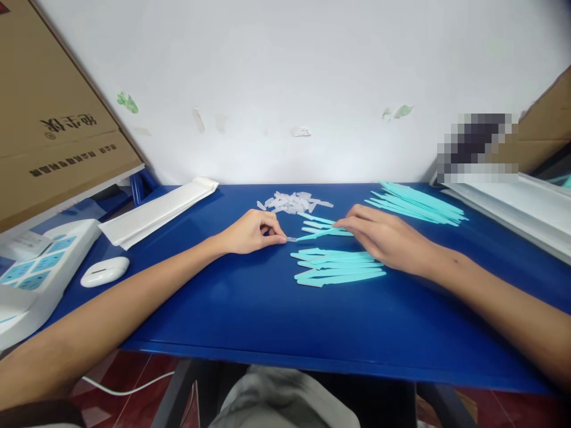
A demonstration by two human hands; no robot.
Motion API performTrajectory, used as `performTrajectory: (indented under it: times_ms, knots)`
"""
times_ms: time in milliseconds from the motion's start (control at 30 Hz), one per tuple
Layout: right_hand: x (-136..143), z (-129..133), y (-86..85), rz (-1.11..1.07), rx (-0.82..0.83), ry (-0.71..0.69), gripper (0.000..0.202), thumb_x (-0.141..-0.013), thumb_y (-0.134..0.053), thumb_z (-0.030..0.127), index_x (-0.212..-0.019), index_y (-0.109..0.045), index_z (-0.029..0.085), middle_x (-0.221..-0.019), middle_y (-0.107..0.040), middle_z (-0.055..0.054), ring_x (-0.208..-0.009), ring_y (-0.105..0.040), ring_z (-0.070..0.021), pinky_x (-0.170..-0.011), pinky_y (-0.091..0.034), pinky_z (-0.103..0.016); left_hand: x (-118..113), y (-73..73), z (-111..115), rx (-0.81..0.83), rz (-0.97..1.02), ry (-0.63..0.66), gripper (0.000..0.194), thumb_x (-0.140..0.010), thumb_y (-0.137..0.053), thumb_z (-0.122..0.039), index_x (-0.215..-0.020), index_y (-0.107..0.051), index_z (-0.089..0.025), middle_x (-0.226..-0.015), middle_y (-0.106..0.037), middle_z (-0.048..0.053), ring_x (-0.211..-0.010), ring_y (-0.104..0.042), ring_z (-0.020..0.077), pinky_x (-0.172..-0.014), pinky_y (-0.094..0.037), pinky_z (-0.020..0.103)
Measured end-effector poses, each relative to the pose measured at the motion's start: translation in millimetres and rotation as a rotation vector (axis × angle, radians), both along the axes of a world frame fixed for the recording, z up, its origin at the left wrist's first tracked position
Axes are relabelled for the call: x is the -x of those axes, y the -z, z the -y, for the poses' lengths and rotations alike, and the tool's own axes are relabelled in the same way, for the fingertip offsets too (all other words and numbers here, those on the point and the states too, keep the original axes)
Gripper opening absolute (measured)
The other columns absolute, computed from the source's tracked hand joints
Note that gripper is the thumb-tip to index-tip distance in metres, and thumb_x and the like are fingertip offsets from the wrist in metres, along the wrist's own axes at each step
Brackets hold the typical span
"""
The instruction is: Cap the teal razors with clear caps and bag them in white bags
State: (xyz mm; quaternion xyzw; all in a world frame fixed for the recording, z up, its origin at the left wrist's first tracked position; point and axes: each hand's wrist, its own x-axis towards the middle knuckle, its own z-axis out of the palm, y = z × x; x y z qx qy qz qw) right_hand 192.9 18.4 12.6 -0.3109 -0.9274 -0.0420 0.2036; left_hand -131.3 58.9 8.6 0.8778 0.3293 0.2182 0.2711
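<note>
My left hand (255, 232) pinches a small clear plastic cap (291, 239) between thumb and fingertips. In my right hand (384, 236) is a slim turquoise eyebrow razor (317, 233), its tip pointing left and meeting the cap's end. How far the tip sits inside the cap I cannot tell. Several more turquoise razors lie just behind it, partly covered by the right hand. Nearer to me is a loose row of turquoise razors (339, 274). A heap of clear caps (292, 202) lies behind my hands.
To the right rear is a pile of turquoise razors (419, 205). A white flat package (158, 213), a white earphone case (105, 271) and a power strip (49, 261) are on the left. Cardboard (57, 107) stands at the left, and a white wall closes off the blue table (250, 315).
</note>
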Motion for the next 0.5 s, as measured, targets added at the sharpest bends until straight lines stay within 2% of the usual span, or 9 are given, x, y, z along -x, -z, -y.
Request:
performTrajectory:
  times_ms: [333, 500]
  knots:
    - [8, 4, 1.5, 0.084, -0.052, 0.015, 0.034, -0.100, -0.041, 0.014, -0.124, -0.065, 0.017, -0.103, -0.066, -0.009, -0.073, -0.062, -0.0162, -0.061, -0.043, -0.028, -4, 0.7, 3, 0.023, 0.023, -0.010, 0.019, -0.088, -0.074, -0.036, -0.088, -0.081, -0.019, -0.079, -0.068, 0.003, -0.061, -0.044, 0.0094, -0.057, -0.036, 0.024]
    - [25, 15, -1.3, 0.128, -0.059, -0.042, 0.030, -0.099, -0.042, 0.014, -0.118, -0.066, 0.017, -0.097, -0.066, -0.007, -0.067, -0.060, -0.0147, -0.056, -0.038, -0.027, -16, 0.5, 7, 0.023, 0.040, 0.068, 0.018, -0.090, -0.072, -0.035, -0.090, -0.080, -0.019, -0.083, -0.069, 0.005, -0.070, -0.056, 0.0120, -0.064, -0.043, 0.025]
